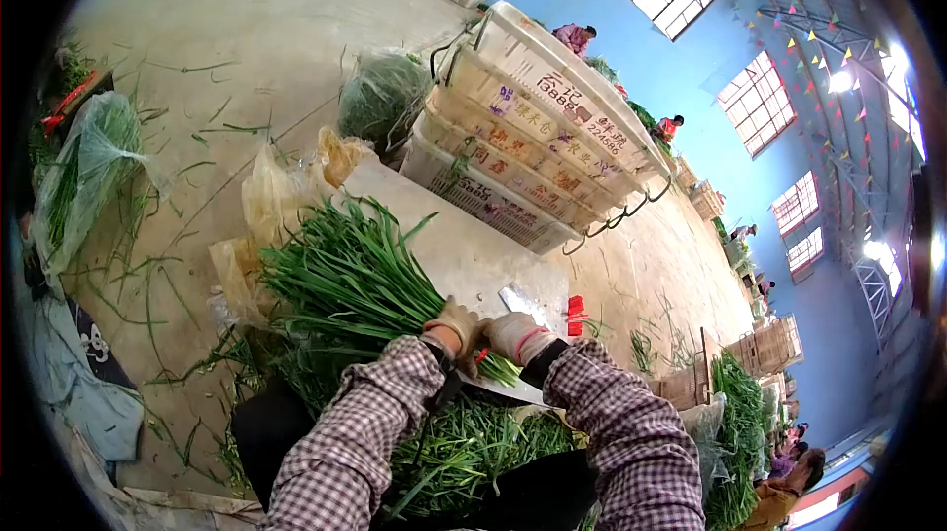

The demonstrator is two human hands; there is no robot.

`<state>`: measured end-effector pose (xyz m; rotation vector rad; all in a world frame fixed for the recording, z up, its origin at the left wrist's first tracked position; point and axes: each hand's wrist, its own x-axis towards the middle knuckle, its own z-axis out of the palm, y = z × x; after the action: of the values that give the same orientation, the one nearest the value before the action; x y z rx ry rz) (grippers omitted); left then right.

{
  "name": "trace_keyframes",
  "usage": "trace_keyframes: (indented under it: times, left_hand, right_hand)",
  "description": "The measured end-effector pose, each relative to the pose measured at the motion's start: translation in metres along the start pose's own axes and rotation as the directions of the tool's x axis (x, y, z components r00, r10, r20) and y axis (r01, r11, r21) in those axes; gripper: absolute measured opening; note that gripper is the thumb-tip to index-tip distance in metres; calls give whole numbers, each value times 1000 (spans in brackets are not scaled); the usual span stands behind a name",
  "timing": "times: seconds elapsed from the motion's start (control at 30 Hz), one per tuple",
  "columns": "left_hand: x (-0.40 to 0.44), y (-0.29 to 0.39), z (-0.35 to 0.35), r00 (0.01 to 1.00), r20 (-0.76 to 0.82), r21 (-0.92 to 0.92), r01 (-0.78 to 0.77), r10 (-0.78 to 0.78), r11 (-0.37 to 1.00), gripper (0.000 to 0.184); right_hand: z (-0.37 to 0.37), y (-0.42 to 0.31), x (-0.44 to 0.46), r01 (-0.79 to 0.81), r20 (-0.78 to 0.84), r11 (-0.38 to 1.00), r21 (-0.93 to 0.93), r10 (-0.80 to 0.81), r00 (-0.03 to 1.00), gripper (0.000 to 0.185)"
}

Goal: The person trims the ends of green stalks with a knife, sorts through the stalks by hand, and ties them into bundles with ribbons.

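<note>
A large bunch of long green leafy stalks, like garlic chives (345, 270), lies across a pale metal-looking board (473, 255). My left hand (456, 330), in a dirty work glove, is closed around the bunch near its cut ends. Close against it, my gloved right hand (517, 337) has its fingers bent in at the stalks; what they pinch is hidden. A bit of red tie (481, 355) shows at the stalks between both hands. Beyond my right hand lie a flat shiny blade (521, 302) and several red ties (575, 316) at the board's edge.
Stacked white plastic crates (533, 127) stand just beyond the board. Loose greens (483, 462) are heaped below my arms. Plastic-wrapped greens (94, 166) lie at left, and another bag (383, 92) sits beside the crates. More greens (735, 442) and people are at right.
</note>
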<state>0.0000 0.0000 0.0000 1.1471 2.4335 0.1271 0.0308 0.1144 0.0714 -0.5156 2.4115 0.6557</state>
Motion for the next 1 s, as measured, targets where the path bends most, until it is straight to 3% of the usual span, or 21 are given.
trace_keyframes:
  times: [0.07, 0.1, 0.17, 0.2, 0.23, 0.3, 0.37, 0.4, 0.43, 0.47, 0.5, 0.53, 0.57, 0.63, 0.67, 0.7, 0.77, 0.8, 0.83, 0.9, 1.0]
  left_hand:
    - [-27, -28, -16, 1000, 17, -87, -12, 14, 996, 111]
    - [-70, -23, -19, 997, -12, -31, 71, -71, 997, 104]
    - [-64, -29, -20, 990, -70, -11, 123, -123, 992, 94]
    - [-62, -17, -25, 978, -102, 99, 189, -179, 977, 85]
    - [-67, -7, -25, 966, -132, 87, 236, -223, 968, 84]
    - [-69, 5, -18, 916, -217, -131, 314, -337, 940, 87]
    - [-78, 22, -19, 808, -246, -442, 398, -535, 804, 89]
    - [-77, 28, -17, 778, -205, -552, 410, -594, 726, 99]
    - [-70, 36, -9, 703, -284, -650, 359, -652, 670, 97]
    - [-62, 45, 0, 613, -350, -735, 289, -709, 613, 95]
    - [-56, 54, 3, 512, -399, -805, 202, -761, 558, 95]
    - [-57, 65, -5, 529, -322, -864, 175, -786, 472, 98]
    - [-57, 75, -14, 537, -302, -904, 102, -787, 416, 97]
    - [-60, 90, -34, 611, -378, -913, -124, -696, 388, 97]
    - [-64, 96, -46, 648, -436, -895, -243, -624, 373, 97]
    - [-67, 100, -57, 680, -492, -869, -340, -544, 360, 97]
    - [-74, 110, -74, 723, -574, -815, -458, -384, 355, 97]
    - [-75, 122, -75, 740, -597, -793, -484, -310, 371, 97]
    - [-76, 136, -71, 756, -610, -770, -494, -236, 404, 97]
    - [-78, 174, -45, 789, -607, -718, -492, -97, 492, 97]
    - [-86, 230, 11, 839, -521, -626, -499, 155, 599, 98]
  right_hand:
    - [7, 4, 3, -9, 10, 1000, -8, 9, 1000, 21]
    - [18, -2, -7, 16, 0, 1000, -10, -16, 1000, 22]
    - [35, 19, 12, 20, -51, 998, -53, -22, 998, 26]
    - [26, 18, 9, -27, -87, 994, -102, 18, 996, 25]
    - [15, 16, 9, -75, -95, 992, -101, 65, 993, 25]
    - [-8, 18, 9, -167, -104, 981, -104, 156, 982, 24]
    - [-26, 24, 8, -332, -296, 939, 91, 344, 891, 23]
    - [-33, 33, 16, -259, -364, 964, 62, 263, 894, 22]
    - [-48, 38, 18, -185, -428, 982, 26, 178, 886, 21]
    - [-59, 37, 18, -183, -549, 981, 68, 190, 814, 20]
    - [-88, 21, 6, -193, -546, 974, 119, 227, 807, 19]
    - [-117, 6, -7, -203, -541, 965, 169, 263, 799, 18]
    - [-142, -9, -14, -238, -411, 946, 220, 311, 857, 17]
    - [-143, -30, -3, -103, -665, 994, 42, 105, 739, 16]
    - [-171, -59, -46, -21, -683, 964, 266, 204, 702, 14]
    - [-190, -75, -78, -44, -551, 970, 240, 174, 816, 16]
    - [-196, -78, -124, 94, -630, 953, 289, 115, 768, 18]
    - [-197, -72, -134, 41, -592, 982, 187, 79, 802, 19]
    - [-208, -67, -132, -194, -357, 971, 139, 232, 905, 16]
    - [-191, -30, -131, -246, -632, 946, -213, 59, 773, 11]
    - [-208, 2, -132, -233, -595, 929, -289, 16, 803, 7]
